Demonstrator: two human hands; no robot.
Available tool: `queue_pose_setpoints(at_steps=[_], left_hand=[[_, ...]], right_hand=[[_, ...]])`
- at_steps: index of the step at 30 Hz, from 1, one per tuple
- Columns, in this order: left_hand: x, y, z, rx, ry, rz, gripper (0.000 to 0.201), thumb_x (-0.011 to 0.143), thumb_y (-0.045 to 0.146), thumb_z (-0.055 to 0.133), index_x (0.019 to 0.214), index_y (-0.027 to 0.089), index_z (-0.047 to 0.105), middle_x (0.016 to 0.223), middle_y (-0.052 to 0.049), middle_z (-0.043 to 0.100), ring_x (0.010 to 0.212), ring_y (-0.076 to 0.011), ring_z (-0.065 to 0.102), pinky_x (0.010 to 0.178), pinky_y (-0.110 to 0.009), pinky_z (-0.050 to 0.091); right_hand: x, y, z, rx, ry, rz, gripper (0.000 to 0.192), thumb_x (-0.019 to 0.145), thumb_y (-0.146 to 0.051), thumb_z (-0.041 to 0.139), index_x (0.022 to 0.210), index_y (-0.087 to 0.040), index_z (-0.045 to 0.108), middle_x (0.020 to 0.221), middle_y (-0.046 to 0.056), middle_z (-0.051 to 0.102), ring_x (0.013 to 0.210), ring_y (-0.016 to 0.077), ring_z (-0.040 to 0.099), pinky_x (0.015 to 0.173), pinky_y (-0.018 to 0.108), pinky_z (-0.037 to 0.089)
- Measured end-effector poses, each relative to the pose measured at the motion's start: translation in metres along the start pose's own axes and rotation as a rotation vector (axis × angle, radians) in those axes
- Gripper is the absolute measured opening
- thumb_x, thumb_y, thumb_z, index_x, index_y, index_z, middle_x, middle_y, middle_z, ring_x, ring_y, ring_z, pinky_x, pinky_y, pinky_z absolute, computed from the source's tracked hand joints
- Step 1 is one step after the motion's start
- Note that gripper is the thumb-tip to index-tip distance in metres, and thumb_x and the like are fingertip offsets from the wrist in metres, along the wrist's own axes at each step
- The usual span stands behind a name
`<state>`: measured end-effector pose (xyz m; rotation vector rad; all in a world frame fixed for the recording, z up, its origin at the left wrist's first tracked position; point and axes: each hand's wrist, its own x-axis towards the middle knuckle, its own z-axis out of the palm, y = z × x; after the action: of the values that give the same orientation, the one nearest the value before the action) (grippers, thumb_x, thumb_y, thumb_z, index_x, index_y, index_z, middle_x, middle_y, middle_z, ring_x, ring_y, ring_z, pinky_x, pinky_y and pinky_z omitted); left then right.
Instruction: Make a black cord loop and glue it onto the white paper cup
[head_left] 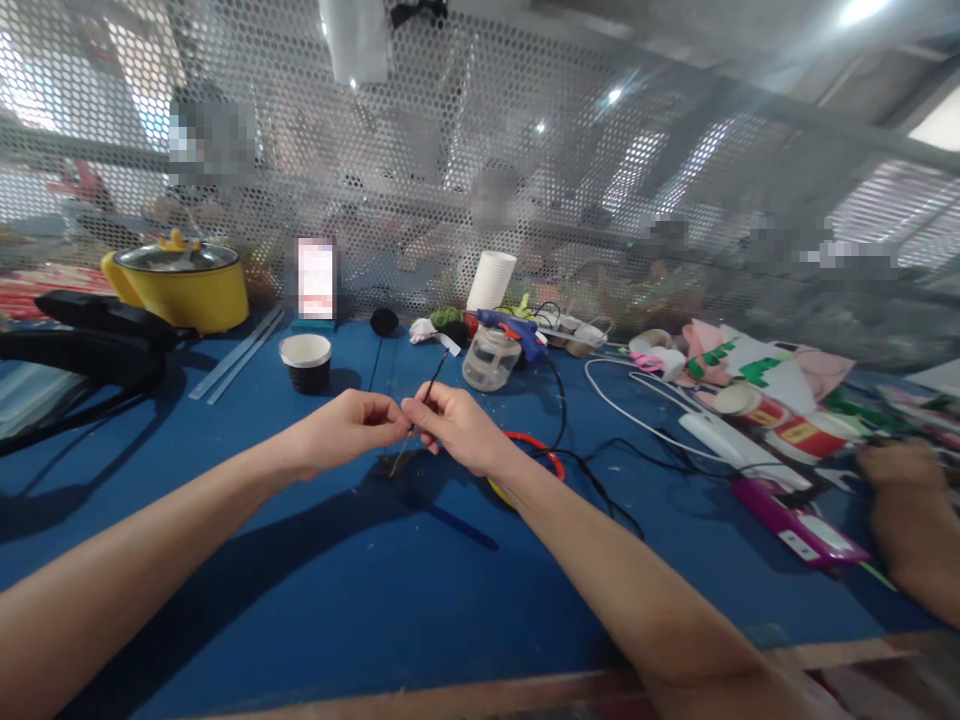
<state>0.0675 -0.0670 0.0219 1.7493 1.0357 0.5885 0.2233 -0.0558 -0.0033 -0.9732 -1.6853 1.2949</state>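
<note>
**Bright overhead light, wide-angle bend**

Strong lamps glare at the upper right and bloom through the perforated screen [525, 150]. Forearms cast soft dark shadows toward the left across the blue counter [315, 600]. Edges bow and smear; the background behind the screen is hazy, with pixelated patches.

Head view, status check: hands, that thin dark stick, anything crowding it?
Left hand and right hand both pinch thin dark stick above blue table. Red ring under right wrist. Another person's hand far right, apart.
</note>
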Motion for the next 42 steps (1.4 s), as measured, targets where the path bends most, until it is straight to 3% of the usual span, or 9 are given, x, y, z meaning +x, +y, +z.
queue_pose_setpoints(at_steps=[6,13,22,32,42], left_hand=[[0.0016,-0.0035,-0.0001,0.09,0.042,0.005,0.024,0.071,0.036,0.05,0.064,0.013,0.052,0.058,0.005,0.042,0.054,-0.008,0.035,0.052,-0.022,0.028],[0.0021,-0.0041,0.0032,0.045,0.038,0.0,0.024,0.07,0.034,0.051,0.072,0.011,0.056,0.061,0.004,0.044,0.056,-0.0081,0.036,0.054,-0.022,0.029],[-0.0008,0.0012,0.0032,-0.091,-0.013,-0.058,0.024,0.07,0.034,0.053,0.07,0.011,0.058,0.051,0.006,0.036,0.045,-0.0048,0.023,0.042,-0.02,0.017],[0.0023,-0.0044,-0.0008,0.129,0.044,0.033,0.021,0.071,0.032,0.049,0.067,0.013,0.054,0.059,0.004,0.047,0.056,-0.0083,0.039,0.054,-0.022,0.031],[0.0035,-0.006,0.0035,0.079,0.091,0.01,0.018,0.068,0.031,0.052,0.061,0.014,0.05,0.056,0.005,0.044,0.053,-0.0081,0.038,0.051,-0.021,0.031]], right_hand=[[-0.001,-0.0017,-0.0009,-0.128,0.019,-0.006,0.033,0.072,-0.049,0.052,0.065,-0.018,0.043,0.043,-0.008,0.042,0.036,0.0053,0.038,0.038,0.018,0.03],[-0.0016,-0.0024,0.0024,-0.192,0.059,-0.027,0.037,0.069,-0.052,0.054,0.06,-0.017,0.044,0.043,-0.007,0.041,0.037,0.0052,0.036,0.037,0.019,0.027],[0.0005,-0.0002,-0.0001,0.118,-0.113,0.002,0.034,0.067,-0.049,0.057,0.069,-0.017,0.046,0.057,-0.005,0.047,0.047,0.0055,0.044,0.04,0.018,0.036],[0.002,0.0034,-0.003,-0.061,-0.016,-0.017,0.034,0.071,-0.049,0.052,0.067,-0.017,0.044,0.046,-0.007,0.043,0.038,0.0048,0.039,0.039,0.018,0.033],[-0.0006,-0.0008,0.0019,-0.199,0.074,-0.022,0.034,0.072,-0.05,0.051,0.063,-0.018,0.043,0.043,-0.007,0.041,0.037,0.0059,0.037,0.038,0.02,0.029]])
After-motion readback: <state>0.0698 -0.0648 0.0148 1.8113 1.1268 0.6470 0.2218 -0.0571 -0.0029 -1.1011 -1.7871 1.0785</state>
